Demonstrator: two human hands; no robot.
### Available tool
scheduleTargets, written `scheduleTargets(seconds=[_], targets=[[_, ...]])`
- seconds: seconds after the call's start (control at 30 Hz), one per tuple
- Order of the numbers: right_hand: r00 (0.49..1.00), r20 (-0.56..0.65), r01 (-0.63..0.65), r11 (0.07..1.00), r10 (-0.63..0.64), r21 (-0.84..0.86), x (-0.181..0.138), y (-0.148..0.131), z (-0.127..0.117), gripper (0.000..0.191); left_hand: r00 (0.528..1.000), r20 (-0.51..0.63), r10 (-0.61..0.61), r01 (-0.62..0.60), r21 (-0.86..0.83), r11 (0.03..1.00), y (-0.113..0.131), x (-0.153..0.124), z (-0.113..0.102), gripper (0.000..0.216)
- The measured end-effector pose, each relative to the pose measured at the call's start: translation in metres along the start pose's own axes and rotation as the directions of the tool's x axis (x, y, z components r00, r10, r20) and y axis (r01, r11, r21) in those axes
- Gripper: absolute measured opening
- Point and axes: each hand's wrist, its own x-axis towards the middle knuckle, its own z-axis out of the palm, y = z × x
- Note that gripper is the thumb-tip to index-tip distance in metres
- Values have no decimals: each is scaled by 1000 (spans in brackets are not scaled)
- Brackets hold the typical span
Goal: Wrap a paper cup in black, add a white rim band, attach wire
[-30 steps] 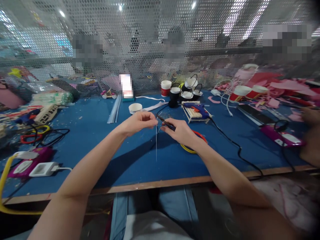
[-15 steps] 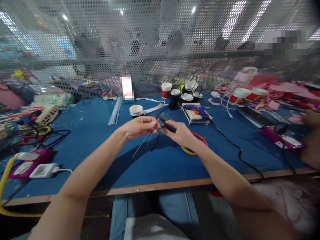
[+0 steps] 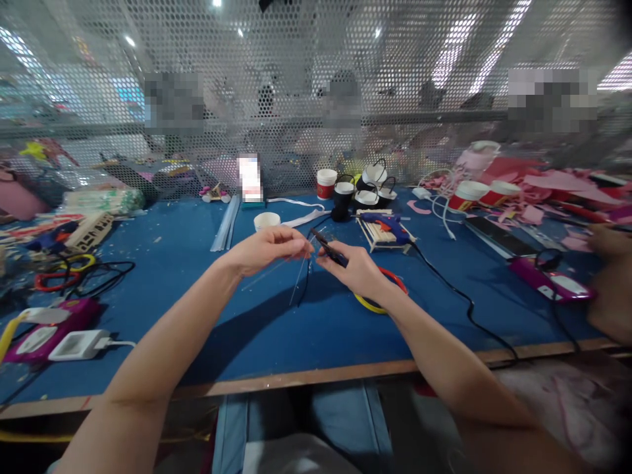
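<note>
My left hand (image 3: 269, 249) is raised over the blue table (image 3: 187, 263), its fingers pinched on a thin clear strand (image 3: 297, 284) that hangs down and to the left. My right hand (image 3: 356, 268) is closed round a dark slim tool (image 3: 326, 246) whose tip points up-left toward the left fingertips. The two hands nearly touch. Beneath the right wrist lies a red and yellow ring (image 3: 380, 289), partly hidden.
A blue glue gun (image 3: 390, 222) rests on a wooden stand with a black cord (image 3: 464, 303) trailing right. Paper cups (image 3: 345, 187) stand at the back by the perforated screen. Power strips (image 3: 54, 332) lie at left. Another person's hand (image 3: 609, 276) is at right.
The thin strand hung straight down a second ago; it now slants down-left in two lines. Both hands stayed close together, shifting slightly.
</note>
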Motion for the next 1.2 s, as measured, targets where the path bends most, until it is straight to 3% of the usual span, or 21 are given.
scheduleTargets(seconds=[0.1,0.17,0.23,0.27,0.33,0.4,0.43,0.47,0.6,0.67,0.97,1.1,1.2], targets=[[1000,11,25,1000,-25,12,-1,-1,-2,22,991,132,-20,53,-249,967,-10,4,-2,30],[999,15,35,999,-35,-16,0,0,-1,21,993,114,-28,49,-186,981,-12,5,1,31],[1000,7,29,994,-28,-102,1,3,1,21,1000,-23,-18,21,115,993,-9,5,6,28],[1000,-5,16,986,-17,-166,2,5,2,21,992,-125,17,25,327,945,-7,4,10,26],[999,-39,-29,955,18,-296,3,7,5,21,934,-306,183,96,710,698,-3,2,18,19],[996,-65,-73,931,54,-358,3,9,7,22,883,-342,323,164,867,471,0,1,24,15],[996,-62,-87,931,69,-355,3,9,8,23,881,-335,333,173,885,432,0,1,26,15],[995,-45,-94,940,84,-327,3,9,7,24,890,-331,314,167,877,450,-1,2,25,15],[991,77,-97,989,106,-113,2,6,3,37,940,-312,141,95,634,768,-4,5,13,19],[990,105,-85,994,92,-71,1,5,1,40,950,-300,90,82,516,852,-5,6,6,22],[991,130,-21,989,40,-146,1,0,-2,32,963,-269,6,89,340,936,0,3,1,22],[992,123,-29,996,39,-83,-1,-2,-3,30,997,-57,-52,56,66,996,0,2,-8,23],[991,129,-21,998,28,-51,-1,-2,-3,30,992,91,-87,103,-190,976,-9,3,-11,24]])
